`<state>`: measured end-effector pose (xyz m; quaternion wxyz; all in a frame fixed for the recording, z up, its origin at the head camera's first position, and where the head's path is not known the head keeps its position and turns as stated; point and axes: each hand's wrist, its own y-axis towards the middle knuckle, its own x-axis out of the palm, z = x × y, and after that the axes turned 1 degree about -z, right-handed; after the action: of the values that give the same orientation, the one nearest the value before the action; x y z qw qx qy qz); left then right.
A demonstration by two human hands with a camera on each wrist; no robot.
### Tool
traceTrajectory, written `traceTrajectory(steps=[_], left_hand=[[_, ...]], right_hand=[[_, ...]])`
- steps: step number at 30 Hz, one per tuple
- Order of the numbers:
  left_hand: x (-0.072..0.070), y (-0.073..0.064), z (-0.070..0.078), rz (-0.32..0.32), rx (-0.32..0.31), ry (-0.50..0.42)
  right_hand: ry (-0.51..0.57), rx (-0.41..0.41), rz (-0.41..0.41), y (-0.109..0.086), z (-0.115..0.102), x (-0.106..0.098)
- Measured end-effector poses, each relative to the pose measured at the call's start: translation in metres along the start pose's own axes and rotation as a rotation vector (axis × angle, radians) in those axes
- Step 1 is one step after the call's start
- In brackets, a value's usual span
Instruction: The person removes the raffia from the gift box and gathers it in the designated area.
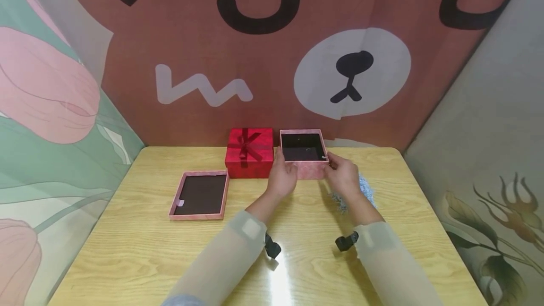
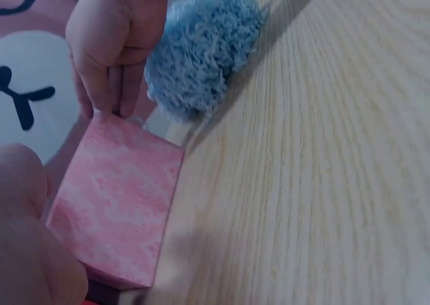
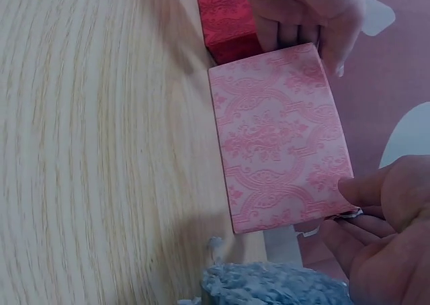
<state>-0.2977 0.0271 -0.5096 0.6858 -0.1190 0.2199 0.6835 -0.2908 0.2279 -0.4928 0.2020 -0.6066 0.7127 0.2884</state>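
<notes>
Sleeves (image 1: pixel 225 259): closest to me in the head view, both pale, reaching in over the tabletop (image 1: pixel 123 259), with a small black camera (image 1: pixel 346 241) at each wrist
Tabletop: yellowish wood grain, shiny between the forearms
Shallow pink lid (image 1: pixel 201 196): on the person's left, lying open side up, dark inside, with a pale tab (image 1: pixel 180 203) near its left edge
Blue shreds (image 2: pixel 205 53): a crinkly pile on the tabletop at the person's right, partly hidden by the right forearm in my head view, plainer from the left wrist
Right hand (image 1: pixel 343 176): clamped on the right side of the pink box (image 1: pixel 311 171); from the right wrist I see the thumb on the near wall and a whitish scrap (image 3: pixel 353 213) by the fingers
Left hand (image 1: pixel 282 176): clamped on the left side of that same box, where it faces the red gift box (image 1: pixel 249 155)
Pink box: between the two hands, open top up, dark inside, patterned wall toward me; I can't tell whether its base touches the tabletop
Red gift box: just left of the pink one, closed, a dark red ribbon bow (image 1: pixel 245 148) on top
Backdrop (image 1: pixel 272 51): farthest off, a brown cartoon bear face behind the tabletop
</notes>
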Motion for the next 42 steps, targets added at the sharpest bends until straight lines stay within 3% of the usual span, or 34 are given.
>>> traceTrajectory(steps=[6, 14, 20, 23, 25, 28, 32, 37, 42], left_hand=[[-0.013, -0.018, 0.006, -0.017, 0.088, -0.008], [-0.045, -0.042, -0.002, 0.012, 0.174, -0.087], [-0.079, -0.044, -0.012, 0.083, 0.180, -0.226], [-0.100, -0.040, -0.019, 0.126, 0.177, -0.226], [-0.114, -0.035, -0.025, 0.158, 0.181, -0.178], [-0.132, -0.025, -0.033, 0.178, 0.135, -0.101], [-0.147, -0.009, -0.043, 0.150, 0.054, 0.001], [-0.150, 0.004, -0.057, 0.108, -0.036, 0.078], [-0.148, 0.008, -0.063, 0.092, -0.123, 0.060]], right_hand=[[-0.008, 0.004, -0.015, -0.011, -0.004, -0.012], [0.008, 0.005, -0.057, -0.027, -0.006, -0.030], [0.019, 0.023, -0.059, -0.040, -0.002, -0.039], [0.021, 0.029, -0.055, -0.045, -0.002, -0.041], [0.025, 0.032, -0.061, -0.048, -0.002, -0.042], [0.050, 0.039, -0.074, -0.052, -0.003, -0.043], [0.077, 0.030, -0.081, -0.055, -0.005, -0.040], [0.098, -0.001, -0.096, -0.059, -0.010, -0.031], [0.141, -0.018, -0.101, -0.062, -0.015, -0.020]])
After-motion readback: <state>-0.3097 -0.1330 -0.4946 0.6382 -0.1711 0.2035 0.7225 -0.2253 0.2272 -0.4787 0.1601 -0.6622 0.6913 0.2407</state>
